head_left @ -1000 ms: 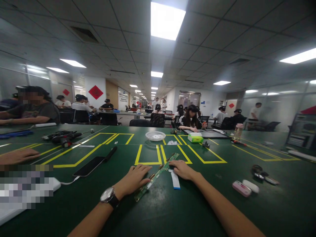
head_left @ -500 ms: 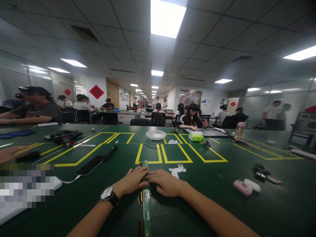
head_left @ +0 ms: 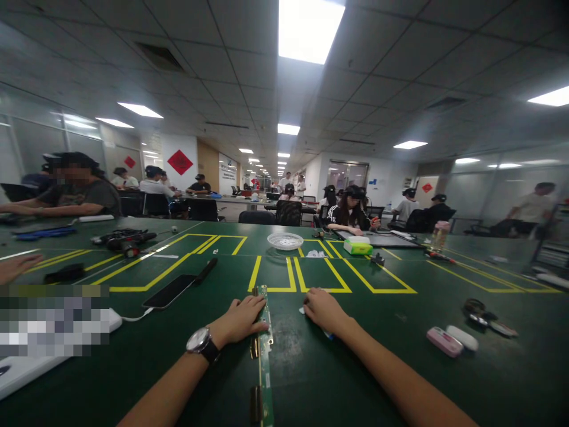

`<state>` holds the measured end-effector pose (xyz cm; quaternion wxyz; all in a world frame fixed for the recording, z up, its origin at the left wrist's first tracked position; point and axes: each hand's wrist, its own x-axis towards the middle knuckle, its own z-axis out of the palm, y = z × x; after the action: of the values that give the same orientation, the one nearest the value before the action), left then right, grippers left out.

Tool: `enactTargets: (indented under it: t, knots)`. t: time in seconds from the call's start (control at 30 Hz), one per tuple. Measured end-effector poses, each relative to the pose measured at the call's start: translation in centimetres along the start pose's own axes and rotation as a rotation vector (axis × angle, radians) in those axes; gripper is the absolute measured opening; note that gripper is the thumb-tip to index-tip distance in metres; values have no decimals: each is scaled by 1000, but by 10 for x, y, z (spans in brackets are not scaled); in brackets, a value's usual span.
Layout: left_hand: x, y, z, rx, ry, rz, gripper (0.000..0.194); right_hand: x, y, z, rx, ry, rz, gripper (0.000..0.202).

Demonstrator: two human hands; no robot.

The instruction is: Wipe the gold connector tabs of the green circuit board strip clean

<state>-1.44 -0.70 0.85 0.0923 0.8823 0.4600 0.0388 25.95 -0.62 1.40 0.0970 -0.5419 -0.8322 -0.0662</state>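
A long, narrow green circuit board [head_left: 265, 379] lies lengthwise on the green table, with dark and gold flexible strips along its left edge. My left hand [head_left: 242, 319], with a watch on the wrist, rests on the far part of the board, fingers laid flat and slightly apart. To the right of the board, my right hand [head_left: 326, 309] is lowered over the white paper pieces [head_left: 302, 310], which it mostly covers. Its fingers are bent and pressed together, and what they hold is hidden.
Yellow tape rectangles mark the table [head_left: 400, 356]. Beyond my hands stand a white round basket [head_left: 285, 241] and a green tissue pack [head_left: 358, 245]. A phone [head_left: 169, 291] and power strip lie left; pink and white cases [head_left: 444, 342] lie right. A person's hand [head_left: 18, 268] reaches in at far left.
My right hand has left the board and moved right onto the white paper pieces. My left hand stays on the board. The view has shifted slightly.
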Motion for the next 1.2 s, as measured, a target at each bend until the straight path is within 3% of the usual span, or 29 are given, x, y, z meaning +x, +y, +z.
enactTargets:
  t: [0.1,0.2,0.4,0.9,1.2]
  knots:
    - [0,2,0,6,2,0,64,-2,-16,1,220,34,-313,24]
    - [0,4,-1,14,-7,-8,65,-5,-26,1,357,47,-469,29]
    - [1,4,0,32,1,-7,64,-5,-28,4,365,166,-399,26]
    - [1,8,-1,28,-12,-26,62,-10,-43,-2,268,95,-495,29]
    - [1,9,-1,13,-21,-25,61,-10,-41,-1,288,74,-536,30]
